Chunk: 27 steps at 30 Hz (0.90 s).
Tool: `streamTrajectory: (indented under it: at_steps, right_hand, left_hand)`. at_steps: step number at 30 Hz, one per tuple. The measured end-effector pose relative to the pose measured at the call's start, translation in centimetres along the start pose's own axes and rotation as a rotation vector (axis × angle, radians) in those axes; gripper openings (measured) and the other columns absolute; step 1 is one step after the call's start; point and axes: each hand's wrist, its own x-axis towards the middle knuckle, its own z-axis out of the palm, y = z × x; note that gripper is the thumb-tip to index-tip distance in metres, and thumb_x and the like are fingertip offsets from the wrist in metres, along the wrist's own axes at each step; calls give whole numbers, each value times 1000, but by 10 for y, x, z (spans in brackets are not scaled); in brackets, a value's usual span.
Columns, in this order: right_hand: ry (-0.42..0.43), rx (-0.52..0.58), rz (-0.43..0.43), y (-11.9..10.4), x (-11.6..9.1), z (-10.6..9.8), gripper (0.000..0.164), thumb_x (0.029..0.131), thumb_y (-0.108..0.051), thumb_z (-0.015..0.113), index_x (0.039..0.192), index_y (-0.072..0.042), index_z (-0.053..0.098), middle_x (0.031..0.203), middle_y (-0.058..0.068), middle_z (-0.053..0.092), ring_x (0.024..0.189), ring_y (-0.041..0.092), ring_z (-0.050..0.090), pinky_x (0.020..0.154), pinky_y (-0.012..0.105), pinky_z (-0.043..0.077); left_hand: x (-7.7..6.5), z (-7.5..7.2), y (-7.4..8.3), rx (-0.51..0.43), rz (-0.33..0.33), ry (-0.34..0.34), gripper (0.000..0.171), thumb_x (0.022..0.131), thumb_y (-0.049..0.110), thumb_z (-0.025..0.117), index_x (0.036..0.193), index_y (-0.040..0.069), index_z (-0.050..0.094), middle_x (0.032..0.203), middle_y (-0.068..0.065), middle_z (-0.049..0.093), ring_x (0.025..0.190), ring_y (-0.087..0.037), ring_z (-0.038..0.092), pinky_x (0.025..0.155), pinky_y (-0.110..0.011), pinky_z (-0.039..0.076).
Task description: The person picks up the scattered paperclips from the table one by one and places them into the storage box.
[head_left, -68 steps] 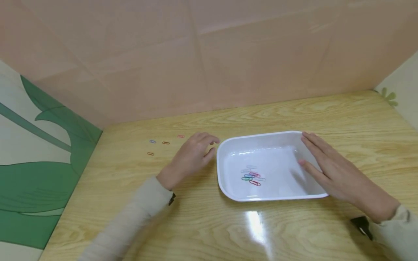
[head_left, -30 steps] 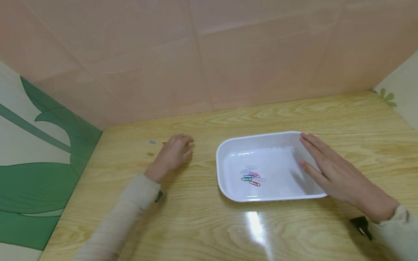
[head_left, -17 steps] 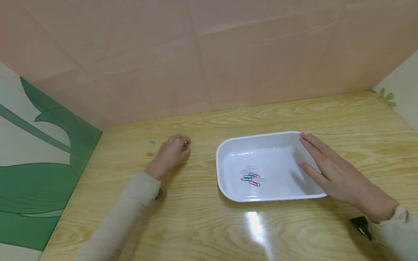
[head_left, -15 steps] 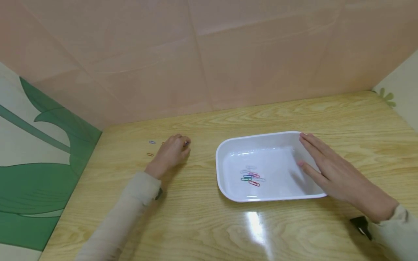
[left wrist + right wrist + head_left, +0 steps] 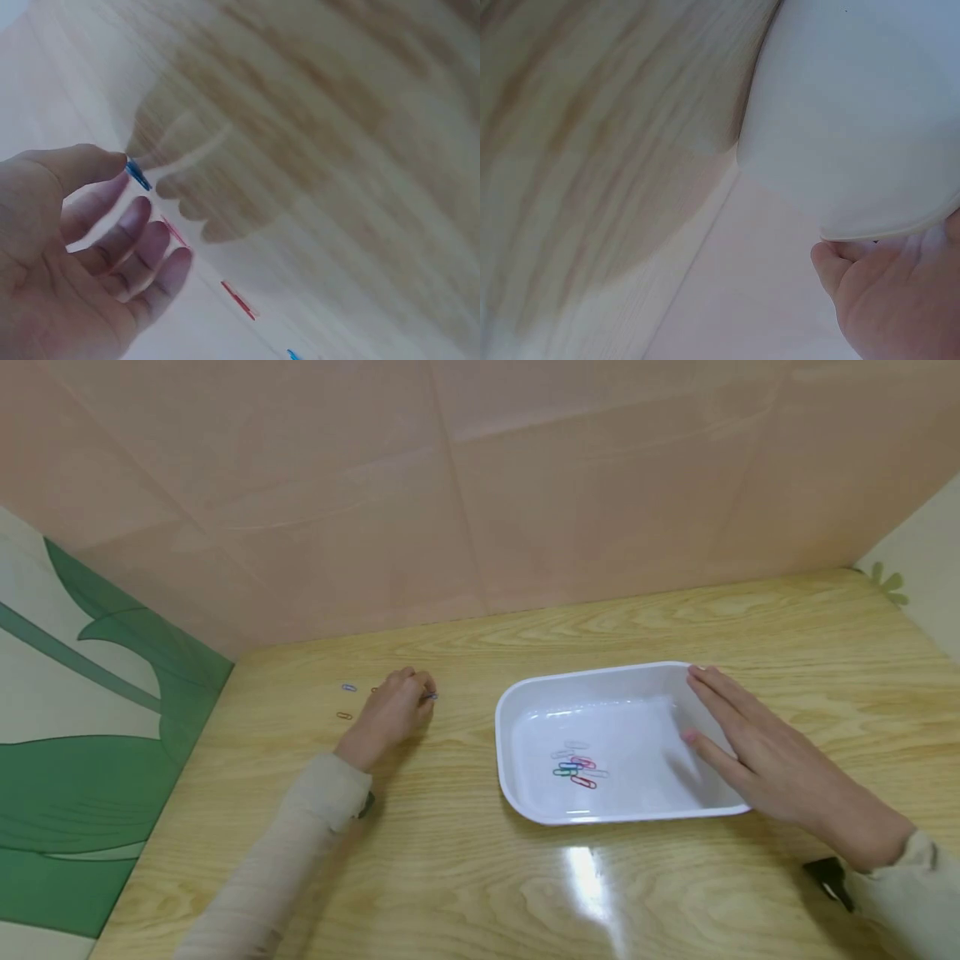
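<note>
Resting straight-fingered, the right hand (image 5: 776, 764) is touching the white tray (image 5: 645, 743) at its rim; the left hand (image 5: 393, 706) is pinching a paper clip (image 5: 139, 175), apparently blue.

The wood-grain desk (image 5: 450, 877) carries a white tray (image 5: 615, 819) on the right and, far left, a blue clip (image 5: 349, 687), orange clip (image 5: 344, 716), red clip (image 5: 238, 301) and pink clip (image 5: 174, 231)

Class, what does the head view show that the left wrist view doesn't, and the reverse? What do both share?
Head view only: the right hand, the paper clips in the white tray, and the green leaf picture.
Left wrist view only: the left hand from its palm side, and a pink paper clip lying on the wooden table.
Both: the left hand, the blue paper clip it pinches, and the table.
</note>
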Motion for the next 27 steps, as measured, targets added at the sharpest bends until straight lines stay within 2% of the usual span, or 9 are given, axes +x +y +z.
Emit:
streamTrajectory:
  at_steps: [5, 14, 19, 23, 27]
  right_hand:
    - [-5, 6, 6, 0, 0, 0, 68, 103, -25, 52, 156, 1, 20, 163, 21, 21, 155, 31, 11, 124, 22, -4]
    - [-12, 18, 30, -3, 1, -1, 70, 102, -28, 54, 157, -2, 20, 164, 18, 20, 155, 31, 12, 125, 24, -2]
    - [-16, 22, 37, -3, 2, -1, 71, 102, -29, 54, 157, -3, 19, 164, 18, 20, 154, 33, 14, 126, 26, -1]
    - [-18, 24, 39, -3, 3, -1, 71, 102, -29, 54, 157, -3, 19, 165, 18, 19, 154, 32, 13, 126, 27, -1]
    - [-27, 25, 44, -3, 4, 0, 72, 102, -30, 54, 158, -4, 18, 165, 17, 18, 154, 32, 12, 126, 26, -1]
  left_hand:
    - [1, -1, 1, 2, -50, -31, 15, 97, 16, 61, 106, 7, 69, 103, -9, 63, 99, -27, 59, 86, -44, 53]
    - [2, -2, 2, -30, -41, -51, 9, 97, 11, 60, 101, 7, 68, 96, -7, 64, 85, -21, 56, 77, -35, 51]
    - [3, -3, 3, -37, -53, -65, 14, 97, 9, 61, 105, 8, 71, 105, -8, 70, 91, -21, 61, 82, -36, 54]
    - [3, -2, 3, 7, -40, -58, 16, 96, 9, 60, 106, 8, 73, 109, -8, 71, 96, -23, 64, 87, -39, 55]
    - [1, 1, 3, 40, 9, -25, 15, 96, 8, 59, 103, 8, 73, 106, -8, 71, 96, -23, 64, 85, -38, 55]
